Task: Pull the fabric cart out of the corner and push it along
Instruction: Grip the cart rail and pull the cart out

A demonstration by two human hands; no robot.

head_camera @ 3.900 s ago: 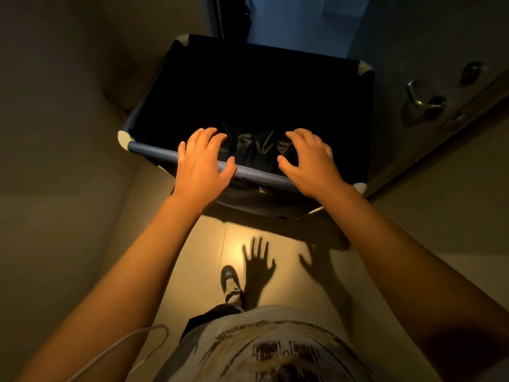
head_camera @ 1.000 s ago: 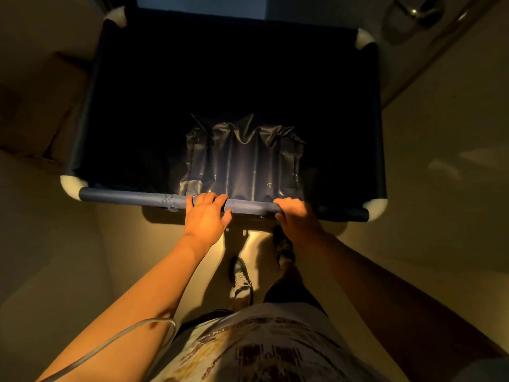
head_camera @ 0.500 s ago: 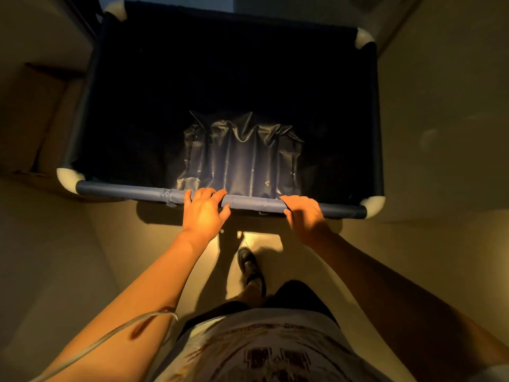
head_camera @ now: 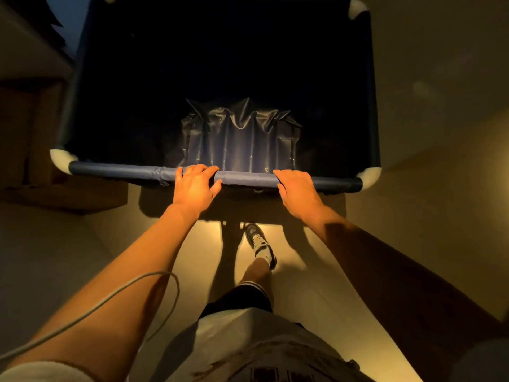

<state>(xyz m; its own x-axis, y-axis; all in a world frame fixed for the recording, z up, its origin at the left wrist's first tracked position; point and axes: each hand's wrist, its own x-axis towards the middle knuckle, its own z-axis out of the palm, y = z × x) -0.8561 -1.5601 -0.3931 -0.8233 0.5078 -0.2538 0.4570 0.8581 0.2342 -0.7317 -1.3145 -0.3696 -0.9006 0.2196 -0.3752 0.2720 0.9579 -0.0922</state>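
Both hands — left hand (head_camera: 196, 187), right hand (head_camera: 296, 188) — curl over the near rail (head_camera: 124, 170) of the fabric cart (head_camera: 220, 64), which stands on open floor (head_camera: 413, 216); apparently out of the corner — pushing remains.

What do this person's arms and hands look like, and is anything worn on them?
Both forearms are bare, with no gloves, rings or watch visible on the left hand or right hand. A thin pale cable loops across the left forearm. A light sleeve edge shows near that arm's top.

Dim indoor corridor, probably: plain walls (head_camera: 440, 64), smooth pale floor (head_camera: 82, 244), cardboard box (head_camera: 33, 133).
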